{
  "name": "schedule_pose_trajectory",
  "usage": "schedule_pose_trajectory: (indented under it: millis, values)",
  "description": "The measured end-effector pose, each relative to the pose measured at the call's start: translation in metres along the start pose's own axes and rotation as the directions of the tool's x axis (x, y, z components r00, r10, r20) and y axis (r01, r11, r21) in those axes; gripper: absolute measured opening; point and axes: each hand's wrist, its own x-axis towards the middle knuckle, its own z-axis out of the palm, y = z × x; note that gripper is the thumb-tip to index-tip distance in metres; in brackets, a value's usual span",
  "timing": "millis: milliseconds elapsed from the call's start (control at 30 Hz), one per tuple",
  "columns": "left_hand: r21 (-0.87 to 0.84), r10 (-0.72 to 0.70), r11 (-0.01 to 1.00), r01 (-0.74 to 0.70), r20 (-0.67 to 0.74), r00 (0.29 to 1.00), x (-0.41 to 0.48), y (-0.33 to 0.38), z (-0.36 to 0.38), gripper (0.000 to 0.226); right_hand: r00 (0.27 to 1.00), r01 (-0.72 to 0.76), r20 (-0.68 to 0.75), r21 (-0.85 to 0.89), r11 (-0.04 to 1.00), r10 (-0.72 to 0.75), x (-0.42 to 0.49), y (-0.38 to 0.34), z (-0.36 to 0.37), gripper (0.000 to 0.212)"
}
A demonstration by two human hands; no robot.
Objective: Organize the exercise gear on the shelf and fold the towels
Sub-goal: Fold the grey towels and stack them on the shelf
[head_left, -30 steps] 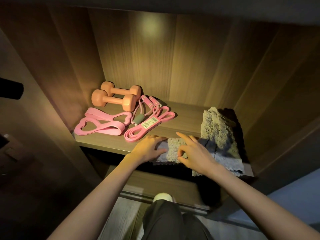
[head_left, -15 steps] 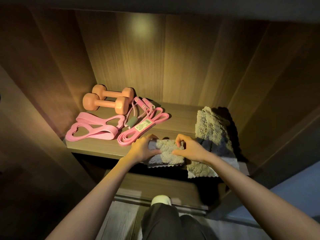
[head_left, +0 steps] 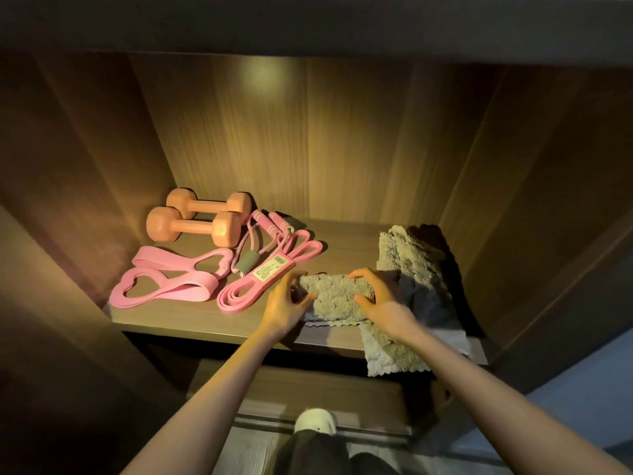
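The wooden shelf (head_left: 191, 317) sat in a lit cabinet bay and held all the gear. At the left of centre, two orange dumbbells (head_left: 193, 228) lay side by side against the back corner. In front of them lay the pink loop bands (head_left: 164, 282), flat and overlapping. Just right of the dumbbells were the pink jump rope handles (head_left: 270, 222), whose cord ran down into a long pink band (head_left: 270, 272) folded on itself, with a yellow label on top.

At the right of the frame, a large tan towel (head_left: 407, 255) was heaped toward the back wall. Its lower end hung over the shelf's front edge, and a dark grey cloth (head_left: 428, 303) lay across it. A small folded towel (head_left: 334, 296) lay at the centre, near the front edge and between the two hands.

The left hand (head_left: 287, 303) reached in from below. Its fingers were arched, with forefinger and thumb bracketing the small towel's left end. The right hand (head_left: 380, 299) mirrored it, its curled fingers and thumb clasping the right end. Both forearms were bare and rose from the bottom of the frame.
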Motion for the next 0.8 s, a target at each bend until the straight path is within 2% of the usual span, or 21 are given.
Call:
schedule_pose_trajectory:
  millis: [67,133,200,300,400,467,567,633,667,733,800]
  values:
    - [0.136,0.104,0.985,-0.101,-0.016,0.994,0.004,-0.002,0.006,0.043,0.997,0.033,-0.066,-0.188,0.982,-0.046,0.000,0.004,0.003,0.050]
    - [0.320,0.208,0.928,-0.193,-0.011,0.978,0.010,-0.002,0.009,0.047,0.975,0.121,-0.116,-0.438,0.891,-0.189,0.003,-0.002,0.009,0.067]
    - [0.436,0.260,0.872,-0.223,-0.027,0.965,0.013,0.000,0.008,0.044,0.966,0.210,-0.008,-0.568,0.796,-0.260,0.005,-0.011,0.015,0.075]
    - [0.434,0.204,0.889,-0.143,-0.097,0.974,0.019,-0.001,0.001,0.030,0.952,0.307,0.191,-0.555,0.773,-0.241,0.004,-0.017,0.014,0.075]
    - [0.535,0.154,0.843,-0.059,-0.133,0.979,0.028,-0.008,-0.011,0.028,0.945,0.323,0.233,-0.571,0.755,-0.229,0.002,-0.012,0.010,0.052]
    - [0.618,0.137,0.786,-0.038,-0.115,0.984,0.030,-0.011,-0.017,0.032,0.945,0.327,0.242,-0.639,0.696,-0.221,0.002,-0.008,0.009,0.051]
    - [0.715,0.161,0.694,-0.083,-0.042,0.986,0.032,-0.018,-0.021,0.041,0.960,0.272,0.159,-0.713,0.646,-0.229,0.014,-0.002,0.011,0.042]
    - [0.740,0.219,0.659,-0.135,-0.017,0.976,0.033,-0.023,-0.022,0.045,0.985,0.155,0.051,-0.686,0.711,-0.165,0.030,0.002,0.009,0.041]
    - [0.746,0.247,0.650,-0.145,-0.027,0.969,0.033,-0.026,-0.021,0.046,0.987,0.113,-0.005,-0.672,0.732,-0.158,0.037,0.004,0.009,0.041]
    - [0.765,0.292,0.629,-0.140,-0.066,0.954,0.031,-0.030,-0.017,0.047,0.973,0.076,-0.101,-0.715,0.695,-0.210,0.052,0.009,0.006,0.035]
    - [0.777,0.320,0.616,-0.131,-0.095,0.943,0.031,-0.032,-0.013,0.047,0.955,0.057,-0.160,-0.729,0.682,-0.251,0.069,0.016,0.002,0.041]
